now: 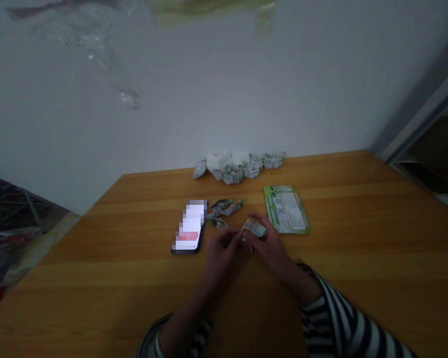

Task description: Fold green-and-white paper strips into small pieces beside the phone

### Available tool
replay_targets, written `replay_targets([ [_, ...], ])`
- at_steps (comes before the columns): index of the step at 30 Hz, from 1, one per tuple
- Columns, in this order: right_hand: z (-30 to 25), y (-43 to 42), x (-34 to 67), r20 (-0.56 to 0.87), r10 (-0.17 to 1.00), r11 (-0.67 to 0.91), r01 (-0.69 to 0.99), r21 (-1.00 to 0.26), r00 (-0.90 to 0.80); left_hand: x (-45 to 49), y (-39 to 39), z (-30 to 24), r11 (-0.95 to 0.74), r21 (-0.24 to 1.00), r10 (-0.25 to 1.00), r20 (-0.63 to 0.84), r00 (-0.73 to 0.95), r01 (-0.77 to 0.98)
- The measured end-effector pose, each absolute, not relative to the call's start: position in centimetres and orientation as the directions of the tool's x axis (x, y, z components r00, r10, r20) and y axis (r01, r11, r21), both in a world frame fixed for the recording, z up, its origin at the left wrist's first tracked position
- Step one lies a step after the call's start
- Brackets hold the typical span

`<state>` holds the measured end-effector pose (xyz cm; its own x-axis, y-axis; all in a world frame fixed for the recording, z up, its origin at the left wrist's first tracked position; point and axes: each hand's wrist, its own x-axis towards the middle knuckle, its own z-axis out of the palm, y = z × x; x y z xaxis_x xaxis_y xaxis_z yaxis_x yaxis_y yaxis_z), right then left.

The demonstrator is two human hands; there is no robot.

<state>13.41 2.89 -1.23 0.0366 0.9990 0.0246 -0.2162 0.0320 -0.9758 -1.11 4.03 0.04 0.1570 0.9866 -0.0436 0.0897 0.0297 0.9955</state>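
Between my two hands is a small folded piece of printed paper (254, 227), white and green with a patch of red print. My right hand (271, 246) grips it from the right, fingers bent around its far and near sides. The fingers of my left hand (221, 248) are pinched together at the paper's left edge. Just beyond my left hand lie several narrow folded paper strips (229, 208). A flat stack of green and white printed sheets (286, 210) rests to the right of my right hand.
A phone (189, 226) with a lit, blurred screen lies left of the strips. Crumpled printed and white papers (233, 169) are lined up along the back of the wooden table (97, 283), against a white wall (246, 89). Clutter stands beyond the left edge.
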Motion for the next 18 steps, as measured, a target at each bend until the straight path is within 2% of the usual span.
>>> replay_targets([
  [4, -1.17, 2.77, 13.43, 0.059, 0.998, 0.062, -0.155, -0.986, 0.024, -0.94, 3.83, -0.18, 0.044, 0.994, 0.983, -0.061, 0.173, 0.104],
  [11, -1.58, 3.08, 13.66, 0.064, 0.998, 0.055, -0.246, -0.968, -0.029, -0.81, 3.73, 0.77, 0.04, 0.994, 0.99, -0.054, 0.133, 0.102],
  [18, -1.44, 3.12, 13.81, 0.044, 0.996, 0.026, -0.231, -0.972, -0.074, -1.31, 4.36, 0.44, 0.074, 0.996, 0.981, -0.084, 0.175, 0.058],
])
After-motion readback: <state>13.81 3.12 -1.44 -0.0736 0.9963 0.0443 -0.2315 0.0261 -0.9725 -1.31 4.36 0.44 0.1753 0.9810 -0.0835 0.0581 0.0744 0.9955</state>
